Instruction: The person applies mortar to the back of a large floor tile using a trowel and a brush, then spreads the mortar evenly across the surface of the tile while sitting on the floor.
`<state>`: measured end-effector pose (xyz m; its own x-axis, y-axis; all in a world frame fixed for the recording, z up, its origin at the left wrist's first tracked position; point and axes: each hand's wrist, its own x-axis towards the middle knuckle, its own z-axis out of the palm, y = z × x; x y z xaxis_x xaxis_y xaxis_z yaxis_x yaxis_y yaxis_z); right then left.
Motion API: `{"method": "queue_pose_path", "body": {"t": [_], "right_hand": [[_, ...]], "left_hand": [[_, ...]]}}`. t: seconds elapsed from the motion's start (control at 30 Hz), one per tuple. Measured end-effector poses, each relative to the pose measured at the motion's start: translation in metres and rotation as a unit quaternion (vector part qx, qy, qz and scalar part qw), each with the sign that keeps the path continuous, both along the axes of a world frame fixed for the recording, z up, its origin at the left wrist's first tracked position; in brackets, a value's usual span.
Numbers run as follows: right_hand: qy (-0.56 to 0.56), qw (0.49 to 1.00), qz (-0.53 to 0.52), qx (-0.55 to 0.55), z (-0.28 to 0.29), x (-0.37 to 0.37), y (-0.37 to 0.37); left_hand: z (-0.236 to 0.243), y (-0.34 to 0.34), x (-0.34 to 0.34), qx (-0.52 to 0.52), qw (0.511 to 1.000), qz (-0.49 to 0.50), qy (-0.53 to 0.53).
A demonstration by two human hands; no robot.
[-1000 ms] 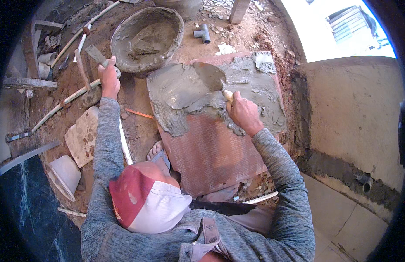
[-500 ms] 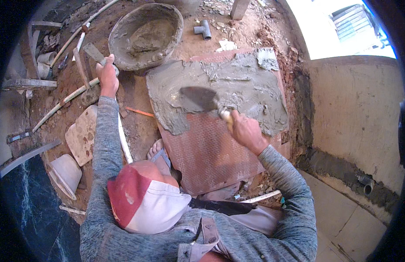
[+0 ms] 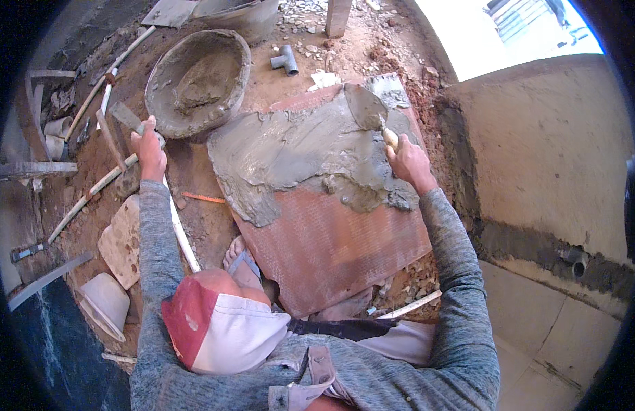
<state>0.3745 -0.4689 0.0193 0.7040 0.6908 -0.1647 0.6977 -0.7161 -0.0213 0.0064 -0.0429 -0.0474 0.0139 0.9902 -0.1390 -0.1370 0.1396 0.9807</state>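
Note:
A reddish-brown tile (image 3: 331, 253) with a fine textured back lies in front of me. Wet grey mortar (image 3: 283, 147) covers its far half in a smeared layer, with a ragged near edge. My right hand (image 3: 411, 164) is closed around the pale handle of a pointed trowel (image 3: 364, 107), whose blade rests on the mortar near the tile's far right corner. To the left of the tile, my left hand (image 3: 149, 151) grips a tool with a flat, grey, scraper-like blade (image 3: 126, 116). Just beyond that hand stands a round basin (image 3: 153, 82) holding more mortar.
A grey pipe tee (image 3: 285, 61) and a wooden post (image 3: 338, 19) stand beyond the tile. White pipes (image 3: 180, 229) cross the dirt on the left, near a white bucket (image 3: 104, 306). A low wall (image 3: 543, 151) with a pipe stub (image 3: 577, 266) rises on the right.
My right hand has carried the trowel from the middle of the mortar to the far right, spreading a smoother band. My left hand keeps its grip. The whole view has shifted slightly.

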Motion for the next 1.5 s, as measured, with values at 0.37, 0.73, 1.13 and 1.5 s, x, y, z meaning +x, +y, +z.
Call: {"method": "queue_pose_path", "body": {"t": [0.37,0.73,1.13,1.5], "right_hand": [[0.501,0.783,-0.262,0.261,-0.060,-0.096,0.046],[0.323,0.932,-0.124,0.110,-0.008,-0.091,0.049],[0.504,0.619,-0.479,0.365,-0.025,-0.044,0.014],[0.577,0.680,-0.364,0.267,-0.034,-0.119,0.061]], "left_hand": [[-0.008,0.004,0.001,0.011,1.000,0.011,0.007],[-0.018,0.011,-0.013,-0.002,0.999,-0.037,0.022],[-0.026,0.017,-0.015,0.008,1.000,-0.017,0.018],[0.002,-0.001,-0.002,-0.006,1.000,-0.019,-0.006]]}}
